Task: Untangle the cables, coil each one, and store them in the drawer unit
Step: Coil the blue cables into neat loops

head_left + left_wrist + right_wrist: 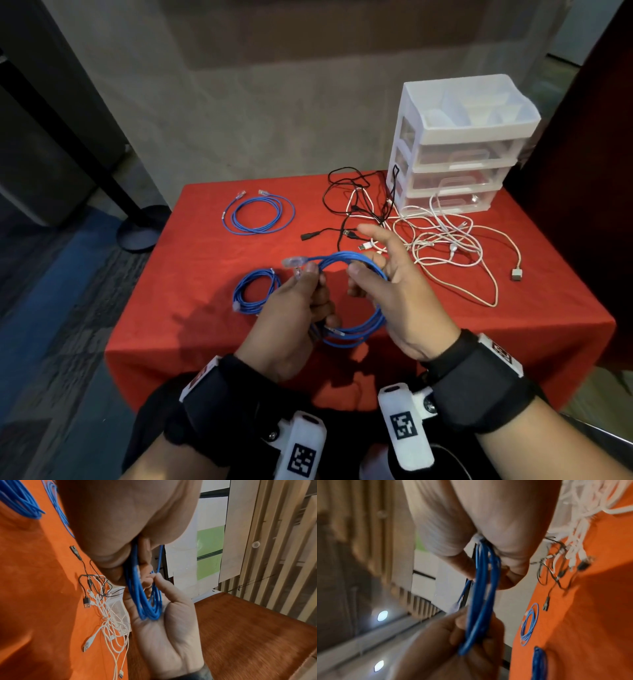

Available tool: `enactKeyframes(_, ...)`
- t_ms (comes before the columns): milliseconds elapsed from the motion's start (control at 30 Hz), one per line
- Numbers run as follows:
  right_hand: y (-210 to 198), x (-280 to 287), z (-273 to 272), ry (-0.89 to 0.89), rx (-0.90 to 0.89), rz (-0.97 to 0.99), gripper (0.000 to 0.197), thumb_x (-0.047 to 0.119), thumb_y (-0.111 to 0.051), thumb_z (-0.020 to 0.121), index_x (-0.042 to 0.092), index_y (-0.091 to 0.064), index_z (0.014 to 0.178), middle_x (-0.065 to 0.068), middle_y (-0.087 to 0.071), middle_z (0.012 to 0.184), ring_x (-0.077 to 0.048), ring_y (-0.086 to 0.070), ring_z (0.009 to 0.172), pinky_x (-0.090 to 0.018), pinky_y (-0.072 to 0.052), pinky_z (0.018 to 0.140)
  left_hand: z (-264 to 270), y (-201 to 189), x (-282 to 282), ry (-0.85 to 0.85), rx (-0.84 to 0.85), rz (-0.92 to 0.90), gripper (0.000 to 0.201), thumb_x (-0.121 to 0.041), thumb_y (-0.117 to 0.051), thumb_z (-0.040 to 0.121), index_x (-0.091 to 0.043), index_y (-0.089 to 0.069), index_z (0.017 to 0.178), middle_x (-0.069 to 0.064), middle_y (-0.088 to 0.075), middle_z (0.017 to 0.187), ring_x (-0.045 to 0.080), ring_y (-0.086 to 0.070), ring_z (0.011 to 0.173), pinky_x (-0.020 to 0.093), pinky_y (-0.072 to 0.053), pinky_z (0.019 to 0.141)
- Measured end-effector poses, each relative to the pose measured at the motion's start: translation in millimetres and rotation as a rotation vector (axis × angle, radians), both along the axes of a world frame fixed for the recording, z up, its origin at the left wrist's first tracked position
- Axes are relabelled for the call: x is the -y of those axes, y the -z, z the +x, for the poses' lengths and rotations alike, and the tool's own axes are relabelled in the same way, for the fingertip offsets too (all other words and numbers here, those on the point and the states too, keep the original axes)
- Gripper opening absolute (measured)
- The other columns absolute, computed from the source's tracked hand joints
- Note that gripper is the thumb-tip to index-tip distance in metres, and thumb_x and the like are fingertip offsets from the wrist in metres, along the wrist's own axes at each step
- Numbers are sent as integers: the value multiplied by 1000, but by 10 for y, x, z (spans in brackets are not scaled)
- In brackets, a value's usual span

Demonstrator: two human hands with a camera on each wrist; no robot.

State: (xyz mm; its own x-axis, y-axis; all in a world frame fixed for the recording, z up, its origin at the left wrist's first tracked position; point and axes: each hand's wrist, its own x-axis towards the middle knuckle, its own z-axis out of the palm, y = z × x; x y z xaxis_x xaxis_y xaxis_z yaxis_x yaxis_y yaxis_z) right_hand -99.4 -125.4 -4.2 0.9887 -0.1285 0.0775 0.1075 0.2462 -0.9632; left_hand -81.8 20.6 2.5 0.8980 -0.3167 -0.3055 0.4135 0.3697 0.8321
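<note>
A blue network cable coil (359, 325) hangs in the air above the red table (205, 325), held between both hands. My left hand (317, 291) grips its left side, and the clear plug (293, 262) sticks out past the thumb. My right hand (368, 270) pinches the coil's upper right side with thumb and curled fingers, index finger pointing away. The left wrist view shows the coil (145, 601) lying across the right palm (163, 635). In the right wrist view the strands (481, 588) run down into the left hand (453, 642). The white drawer unit (459, 144) stands at the back right, drawers pushed in.
Two more blue coils lie on the cloth, one at the back left (258, 214) and one by my left hand (255, 291). A tangle of black and white cables (411, 233) sprawls in front of the drawer unit. The table's near edge is just below my hands.
</note>
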Motion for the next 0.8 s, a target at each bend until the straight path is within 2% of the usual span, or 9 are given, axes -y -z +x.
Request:
enactKeyframes(67,27,-7,-12,11,42,-179,37,-2,-59,99,20,-59,129,-12,-55,86,-18,-52,73,-24,-48,72,-7,-8,5,11,-7,14,30,-32,-40,108,-17,-49,83,-6,-24,57,9,-24,47,23,-38,46)
enactKeyframes(167,50,-6,7,66,54,-317,22,1,-64,96,15,-69,113,5,-69,90,-3,-59,75,-23,-47,76,-31,3,-3,21,39,52,29,-33,-40,108,-16,-49,86,-6,-23,57,9,-24,47,24,-39,48)
enactKeyframes(200,58,1,20,89,59,-355,20,2,-66,95,16,-71,108,6,-71,90,-2,-62,78,-23,-47,78,-39,8,-8,24,59,73,29,-32,-40,108,-16,-49,86,-6,-24,57,10,-25,48,25,-39,49)
enactKeyframes(333,76,19,52,242,159,-526,12,14,-68,92,25,-71,97,-3,-72,98,-14,-67,92,-34,-52,86,-37,20,-6,19,85,96,28,-30,-40,108,-15,-48,86,-7,-25,56,10,-26,48,26,-40,52)
enactKeyframes(400,-3,76,77,304,163,-338,13,11,-62,98,23,-66,97,-7,-71,89,-19,-68,88,-42,-53,85,12,35,-50,-9,53,59,30,-32,-41,108,-16,-49,84,-8,-24,56,8,-26,45,25,-39,50)
enactKeyframes(500,-197,314,119,279,37,205,15,4,-51,104,18,-56,101,-4,-60,67,-21,-64,62,-46,-59,76,112,45,-199,-67,-27,-40,30,-34,-42,107,-16,-49,83,-6,-25,61,7,-27,46,21,-40,48)
enactKeyframes(567,-215,440,131,242,-23,257,15,2,-50,103,16,-56,102,-5,-54,66,-17,-52,51,-39,-59,61,154,26,-285,-69,-33,-96,31,-35,-42,106,-16,-50,84,-6,-27,64,7,-27,50,21,-40,50)
enactKeyframes(667,-84,453,150,257,-1,40,16,-1,-52,102,13,-59,102,-4,-55,65,-15,-43,47,-30,-43,49,149,-42,-300,28,43,-71,29,-37,-42,106,-17,-50,86,-6,-24,63,7,-27,50,22,-43,53)
enactKeyframes(800,47,445,152,197,-5,-325,22,2,-54,102,19,-69,102,-2,-63,75,-12,-44,52,-24,-36,52,63,-124,-270,199,216,24,25,-35,-43,102,-15,-48,88,-4,-31,65,9,-35,54,32,-55,71)
